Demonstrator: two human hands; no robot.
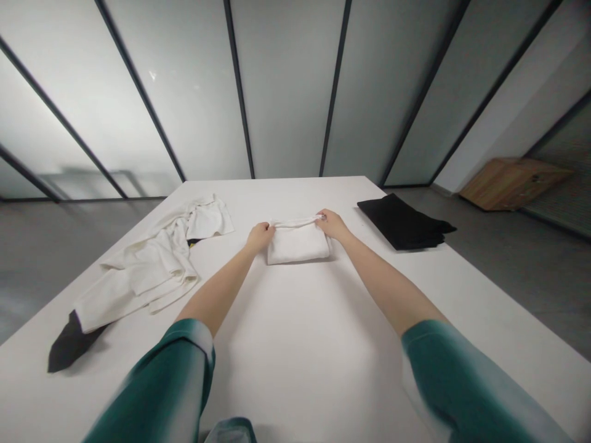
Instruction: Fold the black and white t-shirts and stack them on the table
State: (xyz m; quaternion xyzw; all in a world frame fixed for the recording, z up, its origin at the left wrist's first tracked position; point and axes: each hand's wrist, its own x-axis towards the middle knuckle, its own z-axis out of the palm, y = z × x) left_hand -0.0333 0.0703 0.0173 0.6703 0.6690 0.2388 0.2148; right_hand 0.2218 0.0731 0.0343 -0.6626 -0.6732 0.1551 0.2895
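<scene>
A white garment (299, 243), folded into a small rectangle, lies on the white table (314, 338) straight in front of me. My left hand (261, 236) pinches its far left corner. At the far right corner, my right hand (333, 224) grips the rolled upper edge between thumb and fingers. Both arms reach forward, and the garment's near edge rests on or just over the tabletop. What kind of garment it is cannot be made out from this folded shape.
Rumpled white clothing (161, 258) is heaped along the table's left side, with a dark cloth (76, 344) sticking out beneath. On the right lies a stack of folded black cloth (401, 221) near the edge. A wooden cabinet (512, 183) stands on the floor beyond.
</scene>
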